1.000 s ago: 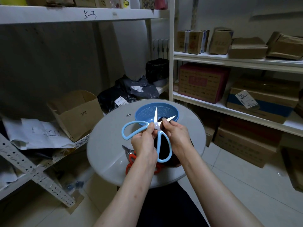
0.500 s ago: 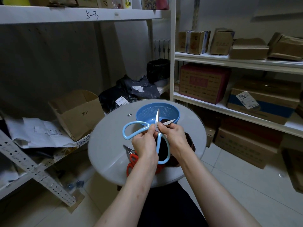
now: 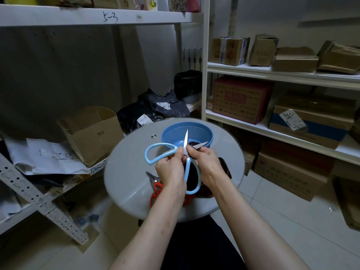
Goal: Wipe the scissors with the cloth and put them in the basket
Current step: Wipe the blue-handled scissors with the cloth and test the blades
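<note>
Light-blue-handled scissors point(image 3: 155, 154) are held above the round table, blades spread apart and pointing toward the blue basket point(image 3: 188, 133). My left hand point(image 3: 171, 170) grips them near the pivot. My right hand point(image 3: 204, 162) pinches a dark maroon cloth point(image 3: 224, 168) against the right blade near the pivot; the cloth hangs under that hand. A dark bit of cloth shows between the blades. Red-handled scissors point(image 3: 155, 188) lie on the table, partly hidden beneath my left wrist.
The round grey table point(image 3: 126, 176) stands between white shelving. An open cardboard box point(image 3: 91, 133) and papers sit on the low left shelf. Black bags point(image 3: 152, 110) lie behind the table. Boxes fill the right shelves point(image 3: 272, 131). Tiled floor lies to the right.
The right blade has swung lower, and the cloth in my right hand has shifted along it. Both hands stay at about the same place above the table.
</note>
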